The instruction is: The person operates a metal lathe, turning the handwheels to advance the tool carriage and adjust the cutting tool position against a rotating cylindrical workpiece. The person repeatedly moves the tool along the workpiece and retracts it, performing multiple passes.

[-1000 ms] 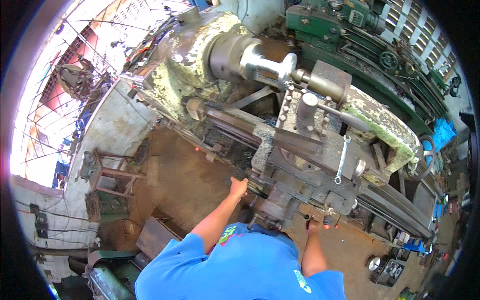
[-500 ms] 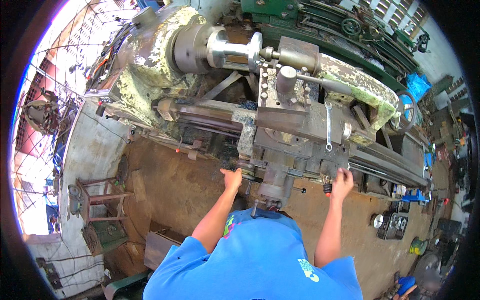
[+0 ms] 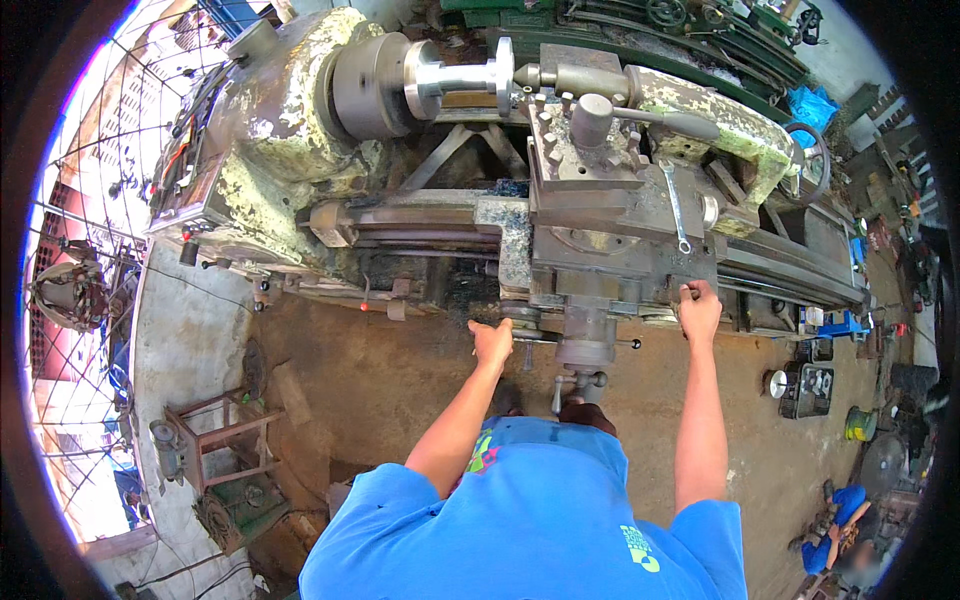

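Note:
I stand at a large lathe with chipped pale paint. My left hand (image 3: pixel 492 345) is at a round handwheel (image 3: pixel 522 322) on the front of the carriage, fingers curled at its rim and thumb sticking out. My right hand (image 3: pixel 700 312) is closed at the front edge of the slide, around a small dark part mostly hidden by the fingers. A shiny spool-shaped metal workpiece (image 3: pixel 455 77) sits between the chuck (image 3: pixel 370 87) and the tailstock centre (image 3: pixel 528 76). Beside it stands the bolted tool post (image 3: pixel 590 120) with its long clamping lever. A combination wrench (image 3: pixel 675 207) lies on the slide.
Below the carriage, a crank handle (image 3: pixel 565 388) projects toward my body. A rusty frame stand (image 3: pixel 225 440) stands at left on the brown floor. At right are a black tray (image 3: pixel 806 390) and a person in blue (image 3: pixel 838 525). A green machine (image 3: pixel 690 60) stands behind the lathe.
My view has shifted, so the lathe sits higher and my arms reach farther forward. My right hand has moved up to the slide's edge; the dark red-tipped handle near it no longer shows.

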Demonstrator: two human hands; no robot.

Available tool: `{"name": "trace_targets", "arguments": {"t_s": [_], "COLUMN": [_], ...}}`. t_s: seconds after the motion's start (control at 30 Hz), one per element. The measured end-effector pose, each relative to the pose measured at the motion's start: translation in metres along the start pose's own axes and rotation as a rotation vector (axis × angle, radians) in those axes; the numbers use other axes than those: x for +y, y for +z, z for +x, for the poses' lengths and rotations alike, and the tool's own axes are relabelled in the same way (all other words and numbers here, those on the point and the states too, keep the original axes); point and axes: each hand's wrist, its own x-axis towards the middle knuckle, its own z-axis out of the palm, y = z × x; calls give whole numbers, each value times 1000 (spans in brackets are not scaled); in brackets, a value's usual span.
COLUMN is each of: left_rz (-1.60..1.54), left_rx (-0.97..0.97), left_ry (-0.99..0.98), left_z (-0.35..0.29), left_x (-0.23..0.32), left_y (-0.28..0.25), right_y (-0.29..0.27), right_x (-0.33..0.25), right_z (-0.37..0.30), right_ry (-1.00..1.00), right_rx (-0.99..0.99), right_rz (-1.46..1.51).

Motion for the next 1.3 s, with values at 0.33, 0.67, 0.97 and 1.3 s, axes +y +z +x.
{"name": "trace_targets", "arguments": {"t_s": [0.33, 0.67, 0.97, 1.3], "left_rz": [25, -30, 404, 579], "left_rx": [107, 134, 77, 32], "left_ry": [15, -24, 50, 22], "left_z": [2, 1, -46, -56], "left_x": [0, -1, 11, 18], "left_y": [3, 4, 6, -2], "right_y": [-4, -6, -6, -7], "right_x": [-8, -2, 1, 0], "right_z": [4, 1, 0, -2], "right_ry": [19, 22, -6, -13], "right_rx": [-68, -73, -76, -96], "right_rz": [-20, 111, 141, 155]}}
